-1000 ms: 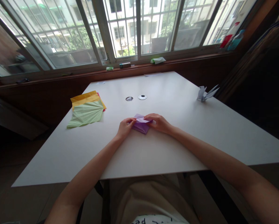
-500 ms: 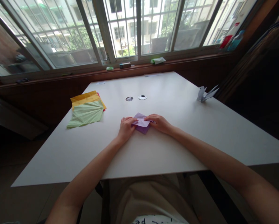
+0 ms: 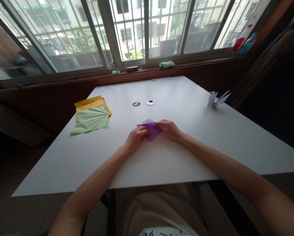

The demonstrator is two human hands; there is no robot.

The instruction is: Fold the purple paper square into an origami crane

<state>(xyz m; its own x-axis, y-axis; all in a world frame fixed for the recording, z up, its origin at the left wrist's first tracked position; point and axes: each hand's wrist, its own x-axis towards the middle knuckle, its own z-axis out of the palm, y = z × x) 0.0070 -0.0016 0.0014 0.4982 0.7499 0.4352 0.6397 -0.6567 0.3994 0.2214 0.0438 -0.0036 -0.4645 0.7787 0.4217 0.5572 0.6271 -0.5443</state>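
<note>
A small folded sheet of purple origami paper (image 3: 152,130) lies in the middle of the white table (image 3: 176,160), with one corner pointing toward me and a paler corner at the far side. My left hand (image 3: 136,137) grips its left part, fingers curled over the near left edge. On the right side, my right hand (image 3: 169,128) pinches the paper's right corner between thumb and fingers. A darker purple flap spreads across the middle between both hands. The fingertips partly cover the paper's edges.
Green pleated paper (image 3: 91,119) overlaps yellow paper (image 3: 89,104) and a bit of red on the left. A grey folded paper figure (image 3: 214,100) stands near the right edge. Two round holes (image 3: 136,104) sit beyond the purple paper. Small items line the windowsill (image 3: 97,78).
The pale flap across the middle has turned over, and a darker purple face now shows there. My left hand has shifted slightly right and nearer to me; my right hand has barely moved.
</note>
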